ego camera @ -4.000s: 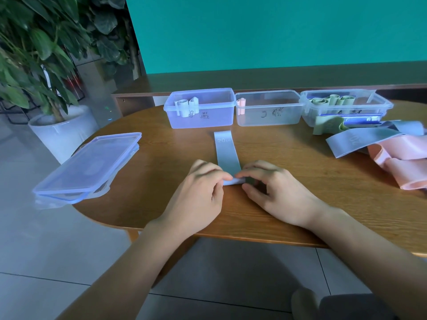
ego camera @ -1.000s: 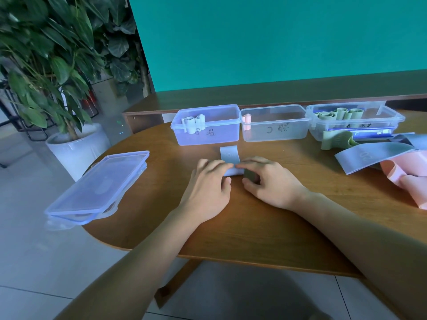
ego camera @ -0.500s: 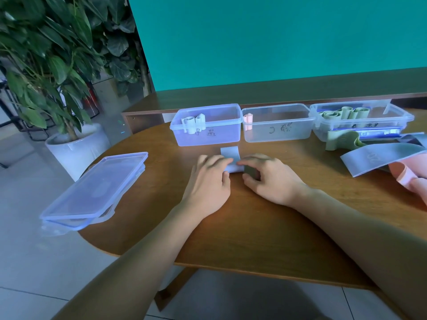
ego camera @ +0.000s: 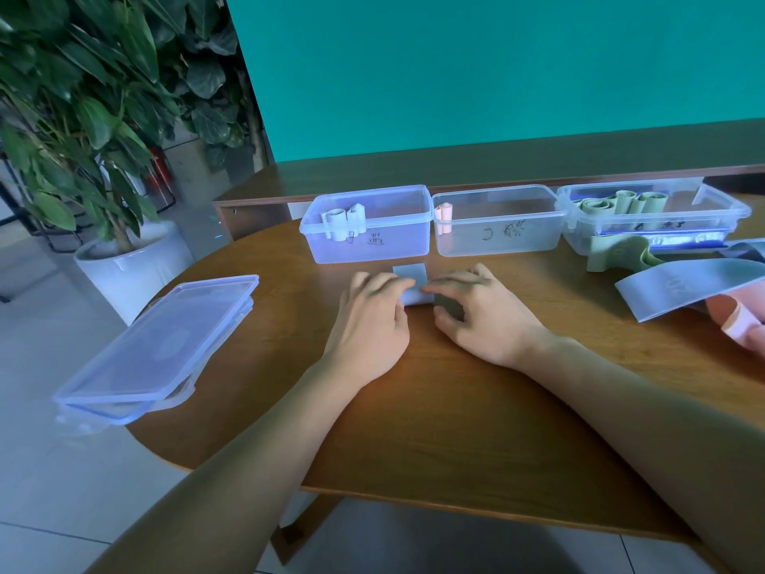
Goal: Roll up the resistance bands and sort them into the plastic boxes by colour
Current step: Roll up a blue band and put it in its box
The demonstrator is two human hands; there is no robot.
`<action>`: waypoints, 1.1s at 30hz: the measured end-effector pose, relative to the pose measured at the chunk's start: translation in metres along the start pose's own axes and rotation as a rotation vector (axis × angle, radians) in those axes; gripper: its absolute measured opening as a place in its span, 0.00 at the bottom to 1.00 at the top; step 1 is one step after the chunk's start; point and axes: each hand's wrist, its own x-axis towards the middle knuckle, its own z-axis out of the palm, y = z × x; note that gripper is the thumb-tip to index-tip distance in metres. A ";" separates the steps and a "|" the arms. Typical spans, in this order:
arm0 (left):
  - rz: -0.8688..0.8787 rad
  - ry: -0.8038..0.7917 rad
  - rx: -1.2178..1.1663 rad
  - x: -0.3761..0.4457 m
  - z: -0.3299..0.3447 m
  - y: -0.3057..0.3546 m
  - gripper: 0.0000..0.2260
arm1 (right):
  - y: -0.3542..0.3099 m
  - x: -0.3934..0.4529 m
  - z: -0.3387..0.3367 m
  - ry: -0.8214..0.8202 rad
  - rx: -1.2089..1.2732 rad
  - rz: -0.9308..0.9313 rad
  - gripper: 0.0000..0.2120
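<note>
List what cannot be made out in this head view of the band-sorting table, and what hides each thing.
- Blue band: its rolled part is covered by the left hand and right hand.
- Pink bands: cut off by the right edge.
- Writing on the middle box: too small and blurred to read.

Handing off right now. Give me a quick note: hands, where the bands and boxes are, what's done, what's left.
Left hand and right hand: fingertips on the blue band, almost rolled, short tail left.
Done: two blue rolls in the left box, one pink roll in the middle box, green rolls in the right box.
Left: finish this roll, drop it in the left box; then the loose green band, blue band and pink bands at right.
</note>
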 end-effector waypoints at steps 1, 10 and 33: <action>0.005 0.009 0.002 0.000 0.000 0.000 0.17 | 0.001 0.002 0.000 -0.006 -0.011 0.006 0.20; -0.043 -0.063 0.025 0.011 0.005 -0.004 0.18 | 0.002 0.009 0.002 -0.009 -0.025 0.007 0.20; -0.060 -0.095 0.088 0.022 0.009 -0.006 0.18 | 0.007 0.033 0.004 -0.135 0.021 0.101 0.27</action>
